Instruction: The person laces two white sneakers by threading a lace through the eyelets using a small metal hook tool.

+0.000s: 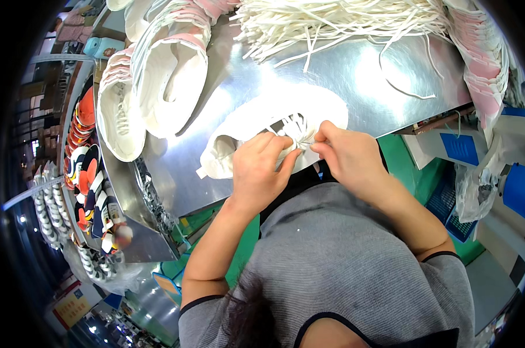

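Observation:
A white shoe upper lies on the metal table in front of me, its heel opening to the left and its toe to the right. White shoelace crosses the eyelets at its middle. My left hand is closed in a pinch at the lacing, thumb and forefinger near the lace. Just to its right, my right hand pinches at the same lacing near the toe side. The fingertips cover the lace ends, so which strand each hand grips is partly hidden.
A big heap of loose white laces lies at the table's far side. Stacked white and pink uppers stand at the left, more pink-lined uppers at the right. Colourful shoe parts fill a lower shelf; a blue crate sits below right.

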Action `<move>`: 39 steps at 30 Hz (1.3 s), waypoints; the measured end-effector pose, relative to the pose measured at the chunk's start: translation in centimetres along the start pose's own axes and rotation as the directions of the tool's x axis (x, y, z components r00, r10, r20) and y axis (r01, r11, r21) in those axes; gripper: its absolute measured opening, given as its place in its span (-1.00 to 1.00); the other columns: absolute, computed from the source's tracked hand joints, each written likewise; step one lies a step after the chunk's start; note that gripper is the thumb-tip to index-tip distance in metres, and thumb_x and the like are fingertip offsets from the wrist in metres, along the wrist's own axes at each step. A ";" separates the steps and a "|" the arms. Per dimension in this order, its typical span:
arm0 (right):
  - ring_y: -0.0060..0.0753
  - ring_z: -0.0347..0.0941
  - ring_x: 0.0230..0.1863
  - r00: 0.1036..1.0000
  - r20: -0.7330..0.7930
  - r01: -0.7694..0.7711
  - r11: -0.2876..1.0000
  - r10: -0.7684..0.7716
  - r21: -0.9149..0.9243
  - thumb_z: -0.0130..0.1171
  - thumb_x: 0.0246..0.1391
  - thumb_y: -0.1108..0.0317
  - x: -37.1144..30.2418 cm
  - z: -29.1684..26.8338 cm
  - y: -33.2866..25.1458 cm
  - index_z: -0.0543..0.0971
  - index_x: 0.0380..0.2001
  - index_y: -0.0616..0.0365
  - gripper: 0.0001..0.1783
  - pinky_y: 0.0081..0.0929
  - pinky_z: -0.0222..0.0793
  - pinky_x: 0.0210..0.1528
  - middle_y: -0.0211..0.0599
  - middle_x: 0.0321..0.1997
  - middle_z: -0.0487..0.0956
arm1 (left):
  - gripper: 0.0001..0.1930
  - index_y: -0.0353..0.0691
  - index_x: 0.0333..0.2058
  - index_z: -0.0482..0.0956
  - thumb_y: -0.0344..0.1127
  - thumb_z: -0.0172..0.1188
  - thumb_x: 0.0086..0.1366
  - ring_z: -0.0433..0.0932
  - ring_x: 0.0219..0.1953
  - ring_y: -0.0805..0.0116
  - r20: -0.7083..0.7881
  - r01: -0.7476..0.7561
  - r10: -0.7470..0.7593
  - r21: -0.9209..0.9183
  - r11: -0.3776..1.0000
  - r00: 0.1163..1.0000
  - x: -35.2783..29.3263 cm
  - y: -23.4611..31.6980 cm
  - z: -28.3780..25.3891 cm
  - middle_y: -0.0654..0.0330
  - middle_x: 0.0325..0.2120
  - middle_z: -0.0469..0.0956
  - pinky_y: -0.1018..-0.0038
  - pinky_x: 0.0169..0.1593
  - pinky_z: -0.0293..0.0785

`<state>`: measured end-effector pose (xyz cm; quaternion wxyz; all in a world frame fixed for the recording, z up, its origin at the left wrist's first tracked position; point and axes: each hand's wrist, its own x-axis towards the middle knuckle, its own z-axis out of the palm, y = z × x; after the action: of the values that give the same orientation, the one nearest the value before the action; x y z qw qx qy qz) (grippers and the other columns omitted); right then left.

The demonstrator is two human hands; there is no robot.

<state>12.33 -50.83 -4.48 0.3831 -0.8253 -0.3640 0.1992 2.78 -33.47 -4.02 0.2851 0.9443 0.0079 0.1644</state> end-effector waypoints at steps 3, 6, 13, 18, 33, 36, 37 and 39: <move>-0.10 0.53 -0.48 0.989 -0.104 0.084 0.983 -0.102 -0.162 0.12 0.16 0.36 -0.2 2.0 -0.7 0.39 -0.32 0.15 -0.86 -0.23 0.37 -0.49 -0.26 -0.48 0.55 | -0.79 -0.28 -0.42 0.55 -0.49 0.42 0.00 0.47 -0.53 0.15 -0.001 -0.014 0.014 -0.006 1.000 1.000 -0.5 0.5 0.4 0.12 -0.57 0.48 0.32 -0.45 0.34; -0.07 0.54 -0.47 0.971 -0.201 0.100 0.984 -0.129 -0.150 0.12 0.16 0.36 0.6 4.3 -0.5 0.38 -0.34 0.17 -0.86 -0.19 0.39 -0.49 -0.21 -0.49 0.55 | -0.79 -0.29 -0.38 0.54 -0.52 0.38 0.00 0.51 -0.49 0.08 -0.040 -0.018 0.018 0.000 1.000 0.999 -0.8 0.3 0.5 0.08 -0.53 0.52 0.29 -0.41 0.39; 0.04 0.52 -0.56 0.992 -0.121 0.030 0.997 -0.021 0.073 0.03 0.25 0.35 0.3 2.7 -0.5 0.30 -0.11 0.21 -0.77 -0.08 0.37 -0.49 -0.12 -0.62 0.54 | -0.76 -0.29 -0.24 0.55 -0.47 0.37 0.11 0.58 -0.49 0.07 0.064 0.195 -0.200 0.077 0.978 0.978 -1.8 1.4 -0.8 0.06 -0.50 0.58 0.34 -0.41 0.44; -0.01 0.52 -0.59 0.992 -0.122 -0.014 0.998 0.021 0.060 -0.02 0.26 0.37 -0.3 3.6 -1.7 0.30 -0.11 0.24 -0.78 -0.11 0.36 -0.52 -0.11 -0.64 0.52 | -0.78 -0.32 -0.24 0.54 -0.54 0.32 0.12 0.56 -0.53 0.07 -0.030 -0.010 0.012 0.061 0.998 0.999 -2.3 2.2 0.1 0.05 -0.55 0.56 0.32 -0.44 0.44; -0.24 0.60 -0.39 0.939 0.196 0.225 0.937 -0.282 0.268 0.22 0.01 0.49 4.3 -4.0 -4.3 0.57 -0.13 0.14 -0.71 -0.44 0.49 -0.35 -0.25 -0.34 0.64 | -0.84 -0.26 -0.35 0.59 -0.52 0.32 0.04 0.47 -0.58 0.28 0.013 -0.197 0.201 0.257 0.946 0.980 -1.6 -0.9 -2.7 0.22 -0.61 0.48 0.39 -0.49 0.35; -0.12 0.58 -0.40 0.909 0.152 0.414 0.888 -0.389 -0.203 0.22 -0.08 0.48 5.5 -0.2 -3.2 0.57 -0.19 0.14 -0.70 -0.32 0.45 -0.38 -0.19 -0.39 0.65 | -0.84 -0.26 -0.35 0.60 -0.54 0.31 0.04 0.47 -0.59 0.29 0.008 -0.184 0.189 0.286 0.941 0.982 -2.0 -1.2 -3.1 0.23 -0.61 0.48 0.40 -0.49 0.34; -0.12 0.58 -0.40 0.906 0.149 0.421 0.884 -0.397 -0.205 0.22 -0.08 0.48 5.6 -0.3 -3.5 0.57 -0.19 0.14 -0.70 -0.32 0.45 -0.38 -0.19 -0.39 0.65 | -0.84 -0.25 -0.35 0.60 -0.53 0.31 0.04 0.46 -0.59 0.30 -0.004 -0.183 0.191 0.272 0.945 0.981 -2.1 -1.4 -3.0 0.23 -0.61 0.47 0.41 -0.48 0.34; -0.13 0.60 -0.36 0.942 0.257 0.301 0.883 -0.216 -0.361 0.25 -0.02 0.39 5.5 -0.5 -4.2 0.57 -0.23 0.15 -0.76 -0.30 0.44 -0.36 -0.19 -0.38 0.66 | -0.85 -0.25 -0.36 0.60 -0.53 0.31 0.04 0.46 -0.58 0.31 -0.015 -0.203 0.215 0.273 0.940 0.976 -1.9 -1.4 -2.6 0.24 -0.61 0.48 0.41 -0.47 0.34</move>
<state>14.32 -45.08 -1.19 0.1917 -0.8034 -0.5423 0.1542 0.27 -31.10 -3.38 0.1347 0.9658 -0.0639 0.2120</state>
